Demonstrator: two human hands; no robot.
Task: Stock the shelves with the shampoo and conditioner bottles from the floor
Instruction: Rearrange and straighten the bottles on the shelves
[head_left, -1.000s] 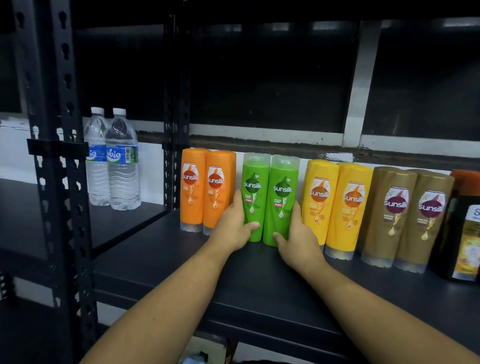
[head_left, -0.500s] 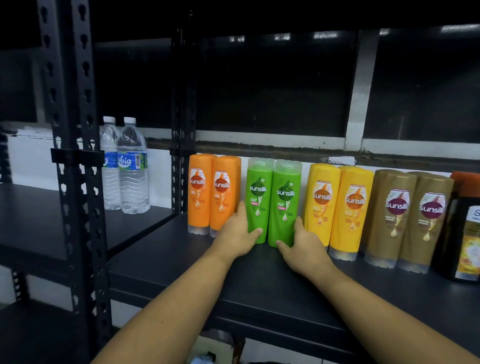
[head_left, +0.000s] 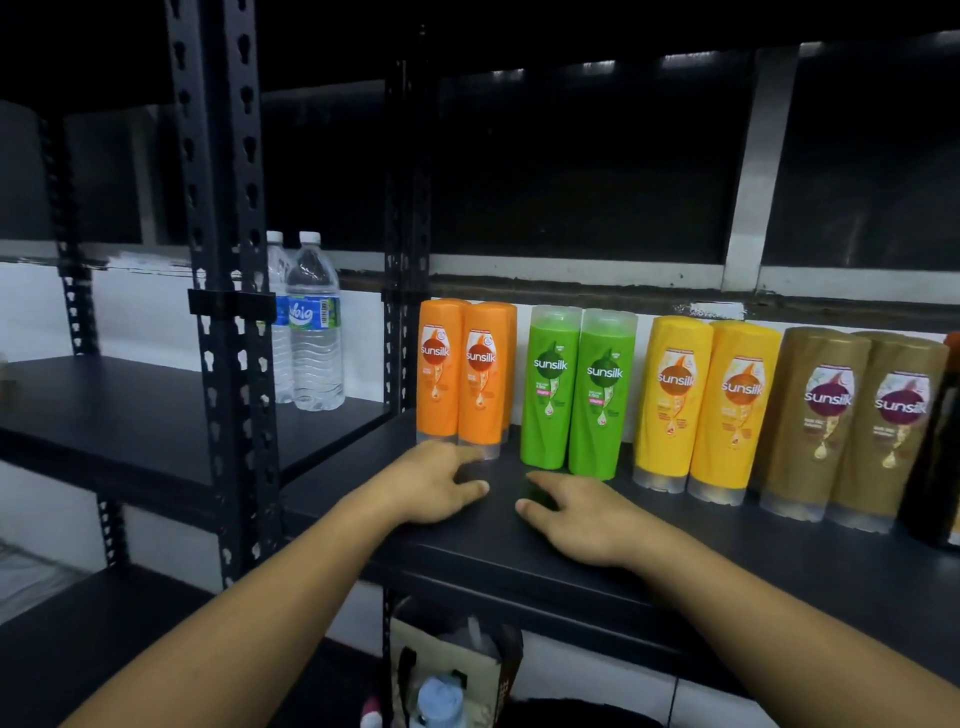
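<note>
Two water bottles (head_left: 311, 332) stood on the neighbouring shelf at far left. On my shelf (head_left: 519, 551) the row ran along the back, starting with two orange bottles (head_left: 441, 371), upright on their clear caps, labels toward me. My left hand (head_left: 431, 486) lay low before them, fingers loose and spread, holding nothing. Its forefinger reached near the second orange cap; whether it touched I could not tell. Next, two green bottles (head_left: 550, 387) stood side by side, long axis vertical, pale caps up. My right hand (head_left: 576, 514) lay just before them, relaxed, empty, apart from them. Then came two yellow bottles (head_left: 672, 395) and two brown bottles (head_left: 818, 415), caps down.
</note>
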